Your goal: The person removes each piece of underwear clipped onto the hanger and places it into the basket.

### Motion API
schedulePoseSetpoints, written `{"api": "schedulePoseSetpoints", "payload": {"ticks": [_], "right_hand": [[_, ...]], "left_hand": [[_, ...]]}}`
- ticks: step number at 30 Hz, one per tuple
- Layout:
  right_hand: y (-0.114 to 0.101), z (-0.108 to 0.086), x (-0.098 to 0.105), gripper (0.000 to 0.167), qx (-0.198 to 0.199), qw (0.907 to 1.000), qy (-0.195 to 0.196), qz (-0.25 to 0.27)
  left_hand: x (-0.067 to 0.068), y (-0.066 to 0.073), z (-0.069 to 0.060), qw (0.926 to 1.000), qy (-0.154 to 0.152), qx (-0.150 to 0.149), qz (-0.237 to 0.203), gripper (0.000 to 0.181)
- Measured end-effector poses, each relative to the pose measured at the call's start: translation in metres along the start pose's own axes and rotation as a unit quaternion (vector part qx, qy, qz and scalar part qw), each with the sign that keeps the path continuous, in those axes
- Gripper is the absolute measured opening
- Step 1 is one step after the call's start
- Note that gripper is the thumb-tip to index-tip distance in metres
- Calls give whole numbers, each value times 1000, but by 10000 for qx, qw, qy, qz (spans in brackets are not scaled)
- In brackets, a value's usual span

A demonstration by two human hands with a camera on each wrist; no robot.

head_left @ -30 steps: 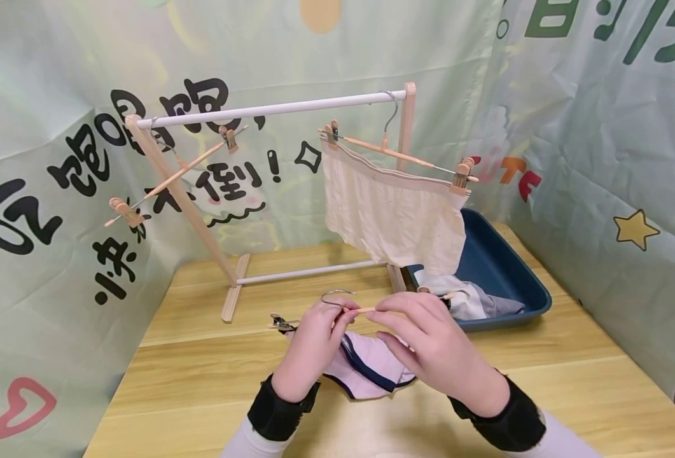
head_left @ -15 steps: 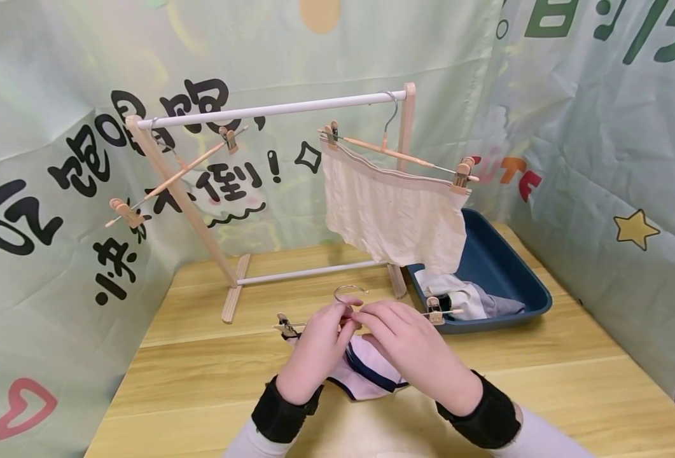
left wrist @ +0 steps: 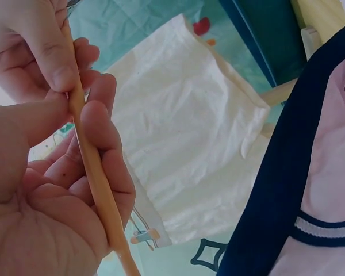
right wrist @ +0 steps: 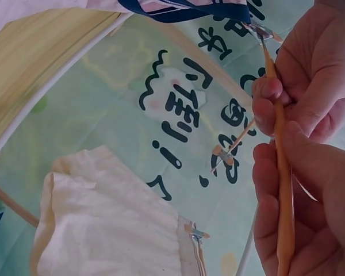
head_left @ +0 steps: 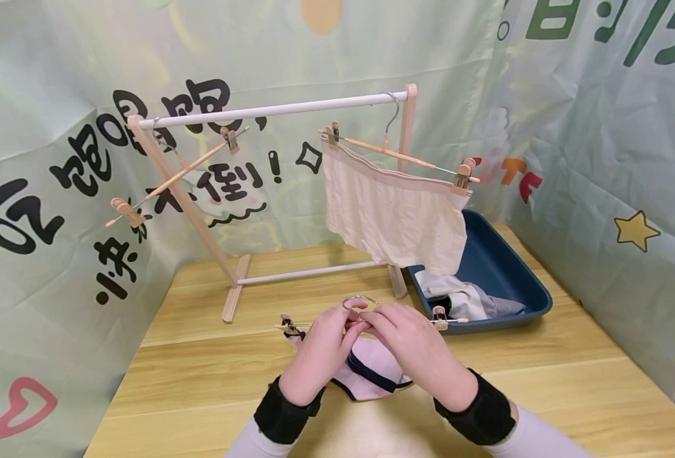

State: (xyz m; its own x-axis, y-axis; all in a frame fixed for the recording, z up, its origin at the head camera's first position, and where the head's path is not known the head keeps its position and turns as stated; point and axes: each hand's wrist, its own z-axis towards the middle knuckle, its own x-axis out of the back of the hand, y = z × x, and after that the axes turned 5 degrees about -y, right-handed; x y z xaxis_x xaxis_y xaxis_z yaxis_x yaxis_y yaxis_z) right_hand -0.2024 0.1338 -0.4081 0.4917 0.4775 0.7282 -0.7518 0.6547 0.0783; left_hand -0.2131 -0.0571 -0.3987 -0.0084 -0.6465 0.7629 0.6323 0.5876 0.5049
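Observation:
Both hands meet at the middle of a clip hanger above the table. My left hand (head_left: 322,346) grips its orange bar (left wrist: 91,158), and my right hand (head_left: 420,346) pinches the bar right beside it. The hanger's metal hook (head_left: 360,299) rises over the fingers. A pale pink garment with navy trim (head_left: 378,356) hangs below the hands, partly hidden by them; its upper left corner is at the hanger's left clip (head_left: 288,324). At the other end, the right clip (head_left: 440,317) shows no cloth in it.
Behind the hands stands a wooden rack with a white rail (head_left: 280,109). On it are a bare clip hanger (head_left: 185,168) at left and cream shorts (head_left: 394,210) clipped at right. A blue tray (head_left: 506,254) with crumpled clothes (head_left: 469,299) stands at the right.
My right hand has moved left along the bar to meet the left hand, uncovering the right clip. The hanger's hook has shifted slightly right.

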Motion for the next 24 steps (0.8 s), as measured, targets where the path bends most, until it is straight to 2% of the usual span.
{"api": "schedulePoseSetpoints", "payload": {"ticks": [5,9,12,16,21,24], "right_hand": [[4,0,0,31,46,10000,-60,-51],[8,1,1,29,-3,9999,-97,-39],[10,2,2,26,-75,9999,-109,1],[13,3,4,20,-324,9992,-120,197],[17,3,7,14,-696,9961,-209,503],[20,3,9,12,-855,9945,-279,539]], "left_hand": [[1,0,0,9999,-131,-11,-19,29],[3,0,-2,9997,-241,-53,-72,30],[7,-1,-3,9998,-181,-84,-51,30],[17,-3,-5,9998,129,-132,106,26],[34,-11,-7,9969,702,-185,297,20],[43,-18,-7,9948,975,-9,288,19]]}}
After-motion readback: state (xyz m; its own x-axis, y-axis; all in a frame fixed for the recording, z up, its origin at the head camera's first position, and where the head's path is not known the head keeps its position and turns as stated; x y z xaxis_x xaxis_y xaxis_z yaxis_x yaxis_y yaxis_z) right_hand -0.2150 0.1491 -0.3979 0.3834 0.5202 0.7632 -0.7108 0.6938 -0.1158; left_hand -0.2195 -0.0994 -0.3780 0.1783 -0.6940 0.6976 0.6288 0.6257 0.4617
